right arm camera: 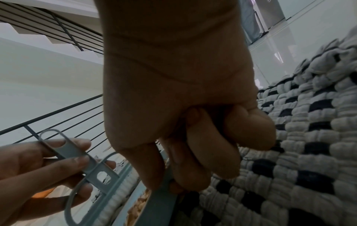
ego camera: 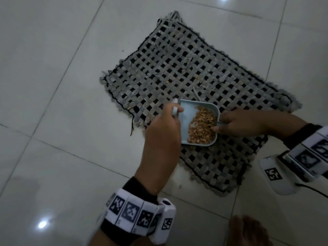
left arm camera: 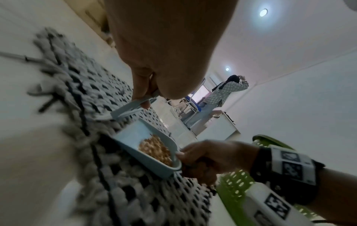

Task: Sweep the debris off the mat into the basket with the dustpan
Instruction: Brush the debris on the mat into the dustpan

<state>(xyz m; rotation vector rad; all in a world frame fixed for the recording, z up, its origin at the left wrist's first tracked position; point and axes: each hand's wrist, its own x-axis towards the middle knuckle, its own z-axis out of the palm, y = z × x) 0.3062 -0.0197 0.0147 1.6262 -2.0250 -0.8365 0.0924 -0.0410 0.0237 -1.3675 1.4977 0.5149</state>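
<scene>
Head camera overhead, wrist cameras close, sharing mat (ego camera: 177,71)

The floor (ego camera: 53,86) was pale glossy tile with grey grout lines, catching ceiling-light glare; two round ceiling lights (left arm camera: 263,12) glowed on a white ceiling; a dark stair railing (right arm camera: 58,116) crossed a white wall.

– Where's the dustpan (ego camera: 190,118)?
– On the near part of the woven grey-and-black mat (ego camera: 177,71). It's light blue, with brown debris (ego camera: 202,126) heaped inside.
– And the basket (left arm camera: 234,188)?
– Green, with holes, just beside the mat.
</scene>
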